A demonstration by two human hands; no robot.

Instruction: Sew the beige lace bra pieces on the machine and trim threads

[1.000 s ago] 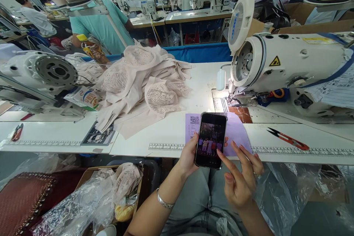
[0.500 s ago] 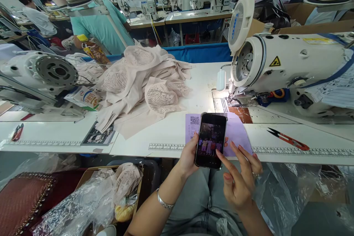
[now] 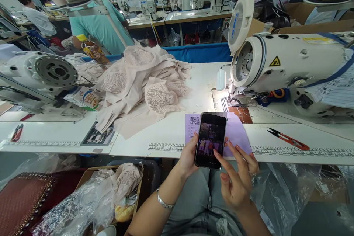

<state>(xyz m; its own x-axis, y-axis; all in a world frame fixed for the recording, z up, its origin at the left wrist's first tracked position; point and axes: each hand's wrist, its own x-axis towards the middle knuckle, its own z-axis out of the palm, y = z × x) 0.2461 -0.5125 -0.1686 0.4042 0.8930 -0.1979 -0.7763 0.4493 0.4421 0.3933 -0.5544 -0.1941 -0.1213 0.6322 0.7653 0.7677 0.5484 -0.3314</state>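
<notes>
My left hand [image 3: 187, 155] grips a black phone [image 3: 210, 140] by its left edge, above the front edge of the white table [image 3: 166, 132]. A group photo fills the phone's screen. My right hand [image 3: 237, 179] hovers open just right of the phone, its index fingertip touching the lower right part of the screen. Beneath the phone a lilac paper slip [image 3: 235, 132] with a QR code lies flat on the table. A silver bracelet circles my left wrist.
A white sewing machine [image 3: 290, 70] stands at the right, red thread snips [image 3: 289, 139] in front of it. Beige lace garments [image 3: 143, 81] are piled left of centre. Another machine [image 3: 41, 77] is at far left. Plastic bags and a box sit below the table. Other people work behind.
My right hand has drifted slightly left and up, its index finger sliding along the phone's lower right. The picture on the screen has shifted a little. My left hand stays put.
</notes>
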